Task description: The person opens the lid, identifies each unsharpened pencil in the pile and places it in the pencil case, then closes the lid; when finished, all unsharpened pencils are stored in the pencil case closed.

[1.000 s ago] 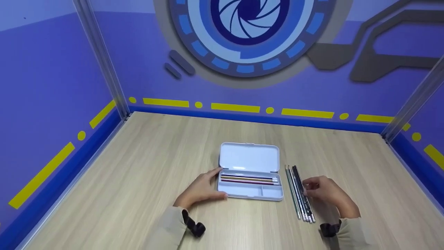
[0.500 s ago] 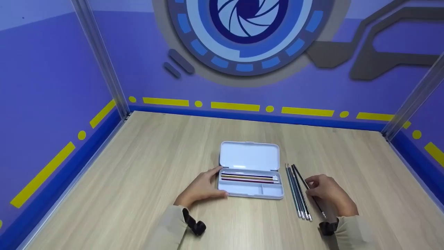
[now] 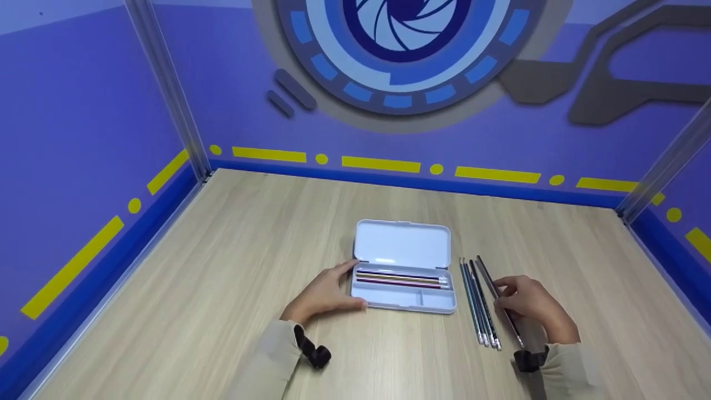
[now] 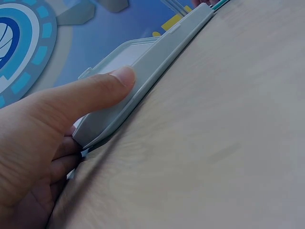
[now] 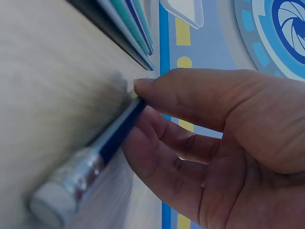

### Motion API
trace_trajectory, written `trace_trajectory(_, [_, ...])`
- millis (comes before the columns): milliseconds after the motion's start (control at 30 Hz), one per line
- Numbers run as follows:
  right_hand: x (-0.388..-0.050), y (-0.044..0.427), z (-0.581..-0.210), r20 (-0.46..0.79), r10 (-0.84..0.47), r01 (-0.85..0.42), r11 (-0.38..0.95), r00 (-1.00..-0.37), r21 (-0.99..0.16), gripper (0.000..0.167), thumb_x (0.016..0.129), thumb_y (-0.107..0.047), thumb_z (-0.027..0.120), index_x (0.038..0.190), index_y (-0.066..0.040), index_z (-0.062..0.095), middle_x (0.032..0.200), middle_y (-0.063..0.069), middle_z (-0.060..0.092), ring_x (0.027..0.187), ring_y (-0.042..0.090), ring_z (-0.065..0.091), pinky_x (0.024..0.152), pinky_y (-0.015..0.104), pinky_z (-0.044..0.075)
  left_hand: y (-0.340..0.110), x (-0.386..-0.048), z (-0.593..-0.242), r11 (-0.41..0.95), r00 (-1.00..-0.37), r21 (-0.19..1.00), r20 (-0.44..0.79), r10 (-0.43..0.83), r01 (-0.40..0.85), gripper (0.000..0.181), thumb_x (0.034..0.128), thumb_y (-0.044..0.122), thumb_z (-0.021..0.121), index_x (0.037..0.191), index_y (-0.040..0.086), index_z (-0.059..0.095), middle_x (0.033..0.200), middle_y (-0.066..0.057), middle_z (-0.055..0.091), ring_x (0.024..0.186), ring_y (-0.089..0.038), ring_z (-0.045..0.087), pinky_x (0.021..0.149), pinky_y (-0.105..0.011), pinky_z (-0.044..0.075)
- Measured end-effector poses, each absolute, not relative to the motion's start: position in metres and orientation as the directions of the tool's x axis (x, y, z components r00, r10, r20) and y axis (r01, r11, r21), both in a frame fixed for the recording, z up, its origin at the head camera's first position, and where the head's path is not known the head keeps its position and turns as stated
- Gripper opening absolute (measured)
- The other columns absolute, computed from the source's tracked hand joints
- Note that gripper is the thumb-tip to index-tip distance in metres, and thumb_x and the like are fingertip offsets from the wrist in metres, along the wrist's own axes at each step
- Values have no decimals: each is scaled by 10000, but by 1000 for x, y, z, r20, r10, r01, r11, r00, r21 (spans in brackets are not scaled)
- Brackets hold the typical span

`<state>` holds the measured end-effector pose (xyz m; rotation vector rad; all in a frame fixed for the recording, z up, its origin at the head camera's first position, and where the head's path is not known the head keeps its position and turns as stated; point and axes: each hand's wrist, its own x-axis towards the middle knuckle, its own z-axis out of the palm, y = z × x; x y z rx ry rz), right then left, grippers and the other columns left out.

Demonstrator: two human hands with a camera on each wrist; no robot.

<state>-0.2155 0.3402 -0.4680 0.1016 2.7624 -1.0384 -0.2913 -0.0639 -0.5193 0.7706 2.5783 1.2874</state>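
Observation:
An open white pencil case lies on the table, its lid tilted back. Several pencils with white erasers lie in its long rear compartment. My left hand grips the case's left end; the thumb presses its front wall in the left wrist view, and the fingers are partly hidden behind. To the right of the case, my right hand pinches a dark pencil between thumb and fingers. Its eraser end points toward the right wrist camera. Beside it lie several other pencils, roughly side by side.
The wooden table meets a blue-purple back wall with a yellow dashed stripe. Side panels and metal posts stand at left and right. Two smaller front compartments of the case hold nothing visible.
My right hand has drawn one dark pencil away from the row, to the right, and holds it apart from the others. The left hand stays on the case. The head view has shifted slightly.

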Motion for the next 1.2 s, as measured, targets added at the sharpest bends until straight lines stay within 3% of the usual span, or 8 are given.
trace_trajectory(167, [-215,341,-465,-189,-1,126,745,-982,-655,491,816,-3,633,1274,136,523,942,172,638,607,140,525,530,290,476,-64,-290,-519,490,-853,784,93,514,381,1015,635,454,866,1469,112,398,1480,-130,441,1379,-293,392,1144,-453,321])
trace_trajectory(600, [-216,335,-455,-72,-17,36,745,-997,-666,384,851,4,589,1219,112,582,972,198,667,731,170,615,563,270,524,-61,-290,-521,474,-850,795,94,519,378,999,630,447,867,1460,125,414,1468,-109,461,1373,-262,403,1138,-440,333])
trace_trajectory(867, [-226,322,-443,-21,-41,-15,724,-999,-690,356,871,-16,630,1214,78,603,1005,223,670,839,230,657,650,344,589,-63,-292,-521,465,-847,802,92,523,375,997,641,420,871,1466,116,402,1482,-116,441,1386,-270,384,1146,-449,319])
trace_trajectory(1200, [-241,302,-428,28,-112,-103,749,-993,-654,310,862,-6,643,1170,25,651,970,188,682,816,217,653,657,324,583,-63,-292,-518,483,-850,792,83,520,373,1013,640,434,866,1473,109,390,1487,-127,431,1387,-281,382,1148,-444,317])
